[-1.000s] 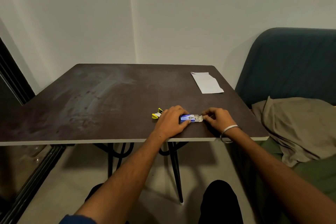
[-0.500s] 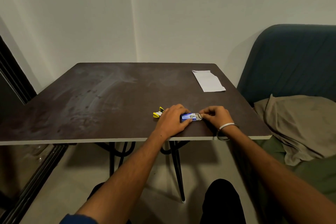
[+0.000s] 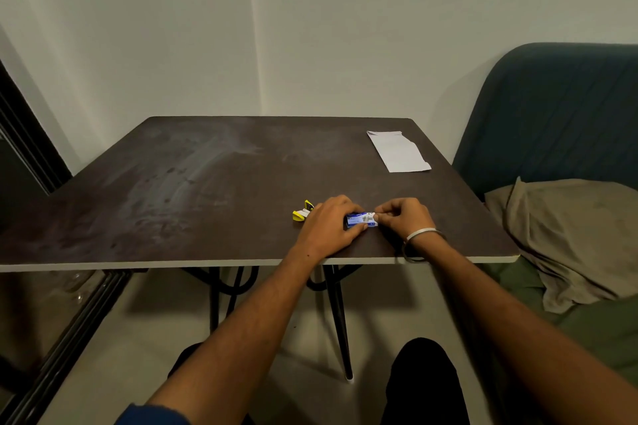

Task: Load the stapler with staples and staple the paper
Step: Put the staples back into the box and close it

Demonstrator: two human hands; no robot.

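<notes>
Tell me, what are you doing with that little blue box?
A person sits at a dark table and is working on a small blue staple box near its front edge. The left hand holds the box down on the table while the right hand pinches its open end. A small yellow stapler lies just left of the hands, untouched. The white paper waits at the far right corner.

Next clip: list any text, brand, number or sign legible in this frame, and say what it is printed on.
No text in this frame can be read.
Blue staple box, held by the left hand and pinched at its end by the right hand: pale markings on top, too small and blurred to read.
Yellow stapler: no readable marking.
White paper: looks blank.
</notes>
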